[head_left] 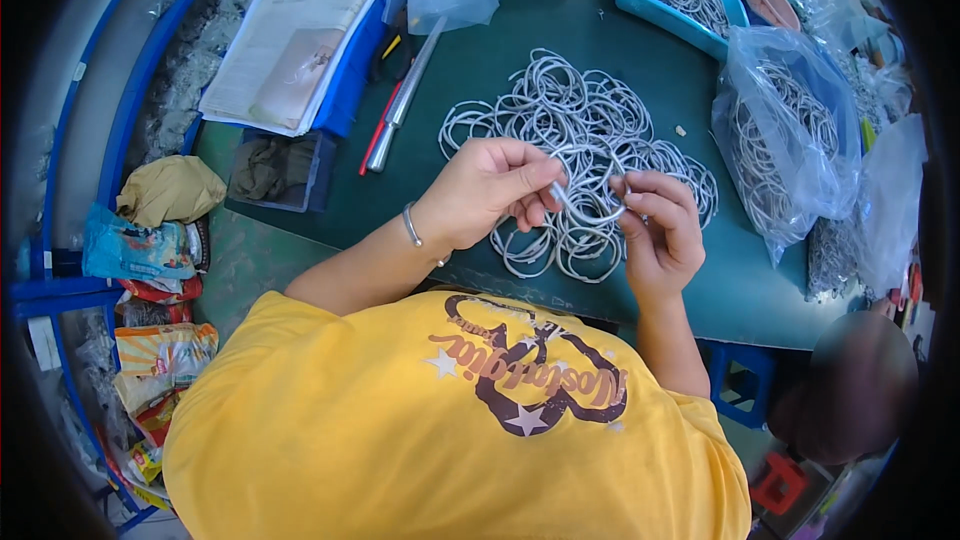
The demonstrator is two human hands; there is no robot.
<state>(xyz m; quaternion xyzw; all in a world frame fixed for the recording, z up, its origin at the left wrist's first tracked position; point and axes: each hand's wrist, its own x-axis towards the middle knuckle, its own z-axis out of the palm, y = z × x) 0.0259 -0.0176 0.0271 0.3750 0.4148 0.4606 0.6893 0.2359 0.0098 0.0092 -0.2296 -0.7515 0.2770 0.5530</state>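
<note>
Between my two hands is a silver open bangle (592,222), held just above the pile. My left hand (492,190) pinches one end of it between thumb and fingers, and that end sticks out past the fingertips. At the other side, my right hand (660,230) grips the bangle with thumb and fingertips. Under and beyond my hands lies a loose heap of silver bangles (590,100), many overlapping. A similar bangle (411,225) is worn on my left wrist.
A green table (400,205) carries a tapered metal mandrel (405,95) beside a red stick (379,130). Papers (300,30) rest on a blue box at the left. A turquoise basket (735,45) and a clear bag (740,130) of bangles stand right; a blue stool (740,380) is below.
</note>
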